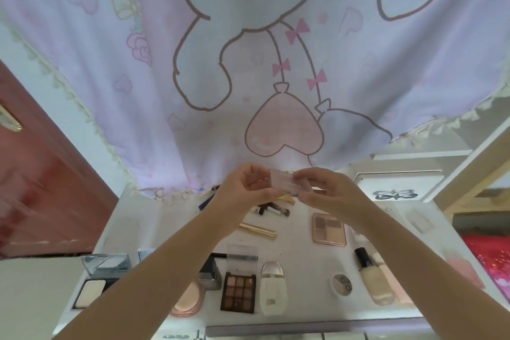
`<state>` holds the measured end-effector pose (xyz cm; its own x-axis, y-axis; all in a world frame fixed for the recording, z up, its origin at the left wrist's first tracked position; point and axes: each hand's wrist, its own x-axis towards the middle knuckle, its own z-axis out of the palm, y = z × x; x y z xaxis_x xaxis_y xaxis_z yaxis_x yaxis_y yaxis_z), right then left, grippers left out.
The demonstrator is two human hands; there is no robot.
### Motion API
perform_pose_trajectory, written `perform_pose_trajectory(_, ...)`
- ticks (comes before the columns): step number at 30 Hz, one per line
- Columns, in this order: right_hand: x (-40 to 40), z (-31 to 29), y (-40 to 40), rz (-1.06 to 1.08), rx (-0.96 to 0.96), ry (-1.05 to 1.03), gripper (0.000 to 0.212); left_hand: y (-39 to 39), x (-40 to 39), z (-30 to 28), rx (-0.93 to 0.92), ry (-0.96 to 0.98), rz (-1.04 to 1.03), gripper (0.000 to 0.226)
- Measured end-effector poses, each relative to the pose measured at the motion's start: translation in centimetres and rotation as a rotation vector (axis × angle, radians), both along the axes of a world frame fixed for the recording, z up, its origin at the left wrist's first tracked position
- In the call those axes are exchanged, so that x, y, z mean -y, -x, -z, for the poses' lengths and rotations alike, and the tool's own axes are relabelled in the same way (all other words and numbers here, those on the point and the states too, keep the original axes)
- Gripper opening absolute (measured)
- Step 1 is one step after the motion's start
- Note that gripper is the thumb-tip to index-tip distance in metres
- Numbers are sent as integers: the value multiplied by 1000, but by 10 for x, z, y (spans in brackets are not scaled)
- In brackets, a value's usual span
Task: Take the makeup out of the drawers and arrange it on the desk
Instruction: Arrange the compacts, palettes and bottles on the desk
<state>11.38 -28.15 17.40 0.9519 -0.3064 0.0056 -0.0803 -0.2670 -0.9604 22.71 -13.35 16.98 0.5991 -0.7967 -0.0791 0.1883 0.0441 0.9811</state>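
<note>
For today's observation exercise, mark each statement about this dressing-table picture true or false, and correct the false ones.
1. Both hands hold one small clear case. True: the left hand and right hand grip the clear case.
2. The brown eyeshadow palette is closed. False: the brown eyeshadow palette lies open, lid up.
3. A black-capped bottle lies on the desk. True: the bottle lies on the desk.
4. The curtain is plain. False: the curtain shows a cartoon rabbit.

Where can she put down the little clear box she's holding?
Bare desk lies between the gold tube and pink eyeshadow palette, reaching down toward the round jar. The front left, around the brown palette and compacts, is crowded.
</note>
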Motion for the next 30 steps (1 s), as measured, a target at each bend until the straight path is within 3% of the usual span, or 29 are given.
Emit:
perform_pose_trajectory(6,-3,-7,-1,30,92,57,38,-4,-4,-13,150,-11,22,25)
perform_pose_trajectory(12,3,-21,-3,-40,123,-20,23,2,0,-26,287,23,-24,22)
perform_pose_trajectory(17,9,-26,-9,-42,151,13,18,0,7,-30,316,44,-58,19)
perform_pose_trajectory(30,5,-13,-12,-83,178,19,31,4,-1,-18,278,36,-65,21)
